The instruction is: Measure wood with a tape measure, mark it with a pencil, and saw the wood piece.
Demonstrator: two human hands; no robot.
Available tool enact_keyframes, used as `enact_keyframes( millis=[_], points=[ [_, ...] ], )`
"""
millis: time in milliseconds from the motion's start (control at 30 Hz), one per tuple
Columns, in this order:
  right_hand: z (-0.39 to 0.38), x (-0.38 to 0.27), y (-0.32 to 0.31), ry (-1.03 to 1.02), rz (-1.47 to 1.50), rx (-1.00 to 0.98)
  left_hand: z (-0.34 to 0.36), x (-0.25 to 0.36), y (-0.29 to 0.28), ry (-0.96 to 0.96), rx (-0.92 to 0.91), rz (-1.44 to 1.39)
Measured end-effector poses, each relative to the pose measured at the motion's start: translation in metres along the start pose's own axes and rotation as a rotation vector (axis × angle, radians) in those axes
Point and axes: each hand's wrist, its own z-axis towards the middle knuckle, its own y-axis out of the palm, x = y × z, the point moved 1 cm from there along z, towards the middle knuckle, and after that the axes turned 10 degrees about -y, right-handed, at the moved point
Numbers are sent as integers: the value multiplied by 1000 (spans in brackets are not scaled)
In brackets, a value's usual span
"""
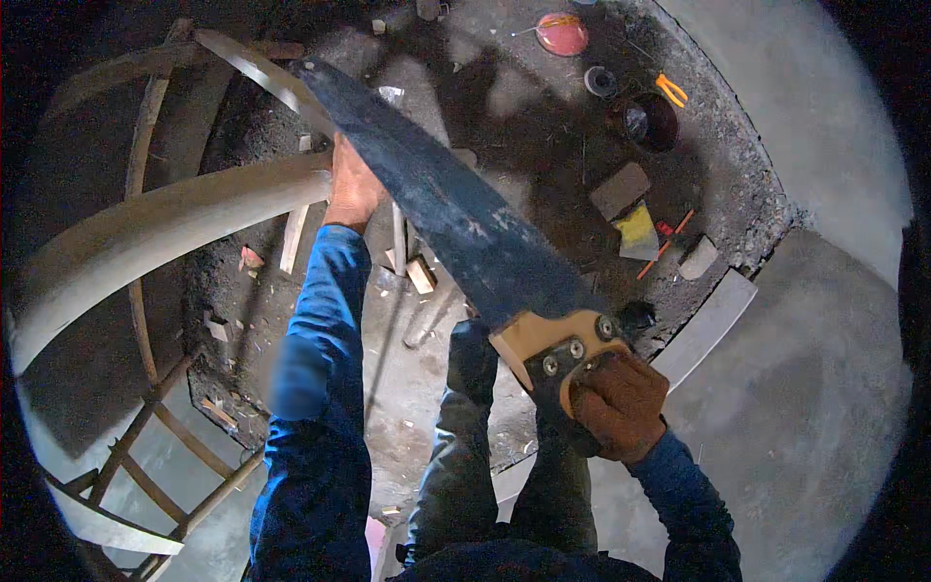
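My right hand [621, 405] is wrapped round the wooden handle of a handsaw [427, 184]. Its wide, dark, scuffed blade points away to the upper left. Beside the blade's far half, my left hand [356, 184] is closed at the end of a pale wooden plank [175, 218]; the blade and the wood hide most of its fingers. That plank stretches out to the left and bends in the lens. Past the hand, a thinner pale wood strip [257, 73] runs to the far left, partly behind the blade tip.
Orange-handled pliers [671, 90], a tape roll [600, 81], a dark round container [645, 123] and a red round object [562, 35] lie far right. Nearer are a brick [621, 189], a yellow packet [637, 231] and wood offcuts [421, 275]. A wooden pole frame [141, 194] stands left.
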Motion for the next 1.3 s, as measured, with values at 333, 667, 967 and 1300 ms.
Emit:
enact_keyframes(
  millis=[333,667,967,1300],
  points=[
    [-15,-8,-20,-5,86,28,1,21,-3,-83,18,-14],
    [-30,-5,-10,34,92,11,4,21,-3,-177,-33,7],
    [107,41,54,-74,-19,191,3,13,-3,-128,-87,-105],
    [33,0,16,-4,77,64,-9,-16,7,-10,-89,-157]
  ],
)
